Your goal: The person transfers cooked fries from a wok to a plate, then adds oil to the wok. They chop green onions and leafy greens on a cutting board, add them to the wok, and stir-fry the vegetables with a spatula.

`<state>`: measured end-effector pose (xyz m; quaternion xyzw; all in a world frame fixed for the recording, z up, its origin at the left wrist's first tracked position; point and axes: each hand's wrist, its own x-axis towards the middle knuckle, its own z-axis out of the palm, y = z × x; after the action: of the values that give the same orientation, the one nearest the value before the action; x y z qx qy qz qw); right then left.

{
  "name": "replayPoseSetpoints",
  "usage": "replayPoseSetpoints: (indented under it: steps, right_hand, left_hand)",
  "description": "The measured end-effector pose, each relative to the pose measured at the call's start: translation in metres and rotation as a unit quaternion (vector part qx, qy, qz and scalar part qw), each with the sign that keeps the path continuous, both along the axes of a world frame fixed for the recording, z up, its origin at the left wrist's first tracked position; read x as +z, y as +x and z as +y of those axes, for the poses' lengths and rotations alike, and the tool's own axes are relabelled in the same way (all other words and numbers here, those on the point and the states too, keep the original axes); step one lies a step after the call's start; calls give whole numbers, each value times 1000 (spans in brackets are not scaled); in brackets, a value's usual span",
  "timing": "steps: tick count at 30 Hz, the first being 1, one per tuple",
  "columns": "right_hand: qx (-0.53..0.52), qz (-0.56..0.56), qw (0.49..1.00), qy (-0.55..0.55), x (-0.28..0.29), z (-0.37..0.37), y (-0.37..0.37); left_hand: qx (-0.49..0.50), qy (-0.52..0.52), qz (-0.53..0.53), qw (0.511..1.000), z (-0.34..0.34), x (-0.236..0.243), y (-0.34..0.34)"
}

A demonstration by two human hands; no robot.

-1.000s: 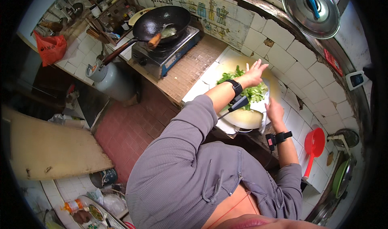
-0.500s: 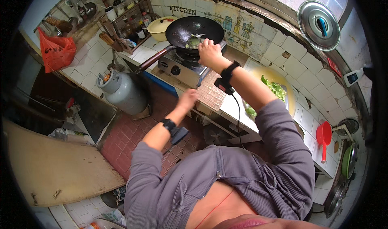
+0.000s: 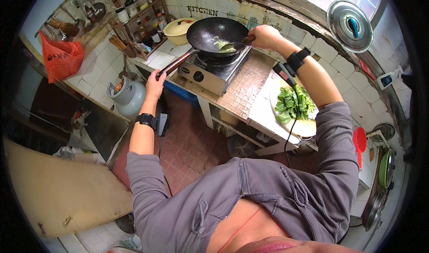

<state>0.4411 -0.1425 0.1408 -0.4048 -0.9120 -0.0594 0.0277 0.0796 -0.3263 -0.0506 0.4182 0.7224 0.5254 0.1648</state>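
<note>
The person has turned from the greens to the stove, and both hands are now on the cooking, so the work has moved from preparing to stir-frying. The tiled table carries a single-burner gas stove at about 12 o'clock in the view, with a black wok on it. At 3 o'clock from the stove a pale round board holds a heap of cut leafy greens, now left untouched. The left hand, which half a second ago hung below the table edge, has come up to 9 o'clock of the stove; its grip is closed around the end of the wok's long handle. The right hand, at 3 o'clock of the wok, grips a spatula whose blade lies among a small portion of greens in the pan.
</note>
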Motion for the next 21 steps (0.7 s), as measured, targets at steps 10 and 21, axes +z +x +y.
replayPoseSetpoints:
  steps: [10, 21]
  right_hand:
    - [-15, 91, 996, 9, -58, 26, -28]
    - [-37, 92, 995, 11, -80, 40, -44]
  left_hand:
    - [-27, 0, 276, 961, -4, 8, 26]
    - [-94, -259, 467, 840, 4, 55, 47]
